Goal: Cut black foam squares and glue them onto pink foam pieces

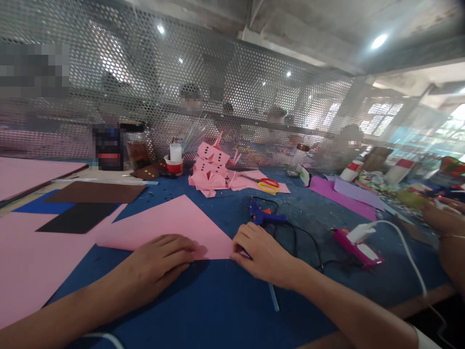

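A pink sheet of paper [170, 223], folded over on itself, lies in front of me on the blue table. My left hand [160, 261] rests flat on its near edge, fingers stretched out. At the sheet's right corner my right hand [259, 249] is closed, the thumb and fingers pinching the paper there. Just beyond my right hand is a blue glue gun [267, 215] with a black cable. A clear glue stick [273, 296] lies near my right wrist. Behind the sheet stands a pile of folded pink paper pieces [209, 169] with small black dots.
Left are a large pink sheet [22, 271] and brown [98, 192], black and blue sheets. Scissors [268, 184], a paper cup [174, 165] and a jar [138, 148] stand or lie behind. Right are a magenta power strip [358, 247], purple paper [337, 196] and another person's hand [443, 218].
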